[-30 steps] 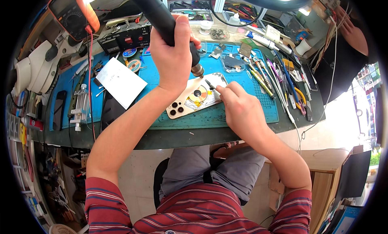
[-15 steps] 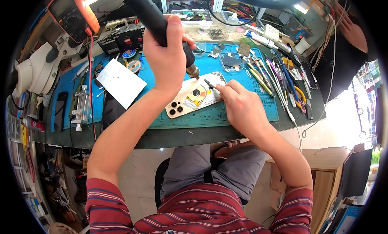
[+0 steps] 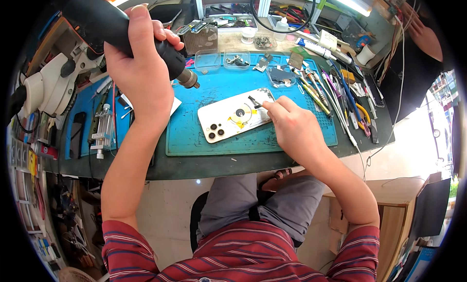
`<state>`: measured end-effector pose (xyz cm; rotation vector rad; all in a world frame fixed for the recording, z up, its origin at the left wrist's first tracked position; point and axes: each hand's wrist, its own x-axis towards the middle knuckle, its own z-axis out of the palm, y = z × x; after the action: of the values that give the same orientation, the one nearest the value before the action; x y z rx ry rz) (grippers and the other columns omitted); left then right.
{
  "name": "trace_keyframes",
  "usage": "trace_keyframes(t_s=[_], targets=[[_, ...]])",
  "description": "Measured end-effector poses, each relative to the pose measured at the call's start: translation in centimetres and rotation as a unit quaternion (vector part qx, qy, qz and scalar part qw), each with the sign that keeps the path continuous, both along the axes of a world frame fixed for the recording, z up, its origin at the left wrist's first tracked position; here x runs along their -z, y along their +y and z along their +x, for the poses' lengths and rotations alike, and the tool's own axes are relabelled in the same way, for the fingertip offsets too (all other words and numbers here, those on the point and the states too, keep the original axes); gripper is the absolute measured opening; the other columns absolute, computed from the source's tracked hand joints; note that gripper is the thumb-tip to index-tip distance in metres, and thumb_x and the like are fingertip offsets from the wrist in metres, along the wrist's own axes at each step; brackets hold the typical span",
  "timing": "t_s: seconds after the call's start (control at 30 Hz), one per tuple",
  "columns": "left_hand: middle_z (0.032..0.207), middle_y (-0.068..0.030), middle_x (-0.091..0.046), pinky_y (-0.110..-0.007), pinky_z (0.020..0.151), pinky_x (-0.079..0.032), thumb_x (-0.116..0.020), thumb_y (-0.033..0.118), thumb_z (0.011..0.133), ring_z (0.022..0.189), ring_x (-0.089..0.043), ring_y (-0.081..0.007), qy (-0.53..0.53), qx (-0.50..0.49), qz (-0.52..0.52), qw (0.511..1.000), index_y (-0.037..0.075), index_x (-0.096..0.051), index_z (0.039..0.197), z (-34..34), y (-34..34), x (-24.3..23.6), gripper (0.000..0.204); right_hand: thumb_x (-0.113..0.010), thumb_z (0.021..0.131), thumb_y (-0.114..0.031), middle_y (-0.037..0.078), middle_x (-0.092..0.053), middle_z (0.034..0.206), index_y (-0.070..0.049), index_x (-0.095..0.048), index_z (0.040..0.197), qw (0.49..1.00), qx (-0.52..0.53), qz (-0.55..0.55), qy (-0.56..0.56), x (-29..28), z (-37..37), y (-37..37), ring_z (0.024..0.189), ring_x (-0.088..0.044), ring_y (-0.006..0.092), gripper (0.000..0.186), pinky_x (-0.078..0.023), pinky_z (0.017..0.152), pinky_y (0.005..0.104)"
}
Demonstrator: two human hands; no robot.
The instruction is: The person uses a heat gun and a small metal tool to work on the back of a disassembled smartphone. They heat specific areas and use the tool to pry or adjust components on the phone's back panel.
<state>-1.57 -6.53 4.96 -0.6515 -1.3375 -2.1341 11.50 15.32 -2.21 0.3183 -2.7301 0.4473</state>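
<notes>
A white phone back (image 3: 236, 116) with a round coil at its middle lies on the blue work mat (image 3: 287, 136). My left hand (image 3: 138, 75) grips a black hot-air gun (image 3: 126, 31), its metal nozzle raised above the mat to the left of the phone. My right hand (image 3: 292, 124) rests on the phone's right end and pinches a small dark tool (image 3: 255, 102) against its back.
A microscope (image 3: 46, 87) stands at the left. A metal holder (image 3: 101, 131) lies on a blue pad. Small clear trays (image 3: 237, 59) with parts sit behind the mat. Tweezers and screwdrivers (image 3: 331, 92) lie at the right. Another person's arm (image 3: 428, 36) is at the far right.
My left hand has lifted the hot-air gun up and to the left, away from the phone. My right hand has stayed on the phone.
</notes>
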Motion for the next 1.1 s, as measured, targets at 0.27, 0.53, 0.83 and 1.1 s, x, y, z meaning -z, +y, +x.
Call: trace_keyframes(t_s=[0.27,0.53,0.83,1.1], targets=[[0.075,-0.0034,-0.057,-0.034,0.063,-0.057,-0.067,0.025,0.101,0.065,-0.062,-0.0149,-0.027,0.0,0.033,0.999,0.003,-0.056,0.108,-0.1,-0.5,0.3,0.026,-0.063,0.091,-0.005,0.013,-0.068,0.095,-0.004,-0.071,0.114,1.0,0.014,-0.016,-0.012,0.1,-0.2,0.3,0.082,-0.071,0.0329,0.024,-0.058,0.071,0.0417],[0.08,-0.0032,-0.053,-0.036,0.07,-0.056,-0.065,0.029,0.101,0.071,-0.058,-0.0149,-0.052,-0.003,0.05,0.997,0.002,-0.054,0.121,-1.1,-1.5,0.4,0.035,-0.06,0.1,-0.013,0.018,-0.074,0.107,-0.004,-0.071,0.112,0.995,0.055,-0.059,-0.05,-0.9,-2.3,1.8,0.096,-0.071,0.0372,0.019,-0.056,0.084,0.0445],[0.08,-0.0029,-0.053,-0.036,0.07,-0.055,-0.063,0.031,0.102,0.071,-0.057,-0.015,-0.079,-0.03,0.102,0.991,0.002,-0.056,0.12,-2.3,-3.4,0.1,0.035,-0.073,0.09,-0.009,0.01,-0.066,0.104,-0.005,-0.073,0.111,0.991,-0.077,-0.067,-0.093,-2.1,-5.7,1.7,0.092,-0.068,0.0295,0.021,-0.054,0.081,0.0381],[0.078,-0.0027,-0.056,-0.034,0.068,-0.056,-0.064,0.033,0.101,0.068,-0.06,-0.0151,-0.067,-0.044,0.122,0.989,0.003,-0.056,0.116,-3.0,-5.4,0.3,0.035,-0.078,0.088,-0.013,0.006,-0.072,0.103,-0.006,-0.078,0.108,0.966,-0.216,-0.068,-0.124,-0.6,-9.6,3.0,0.088,-0.069,0.0241,0.022,-0.056,0.077,0.0346]])
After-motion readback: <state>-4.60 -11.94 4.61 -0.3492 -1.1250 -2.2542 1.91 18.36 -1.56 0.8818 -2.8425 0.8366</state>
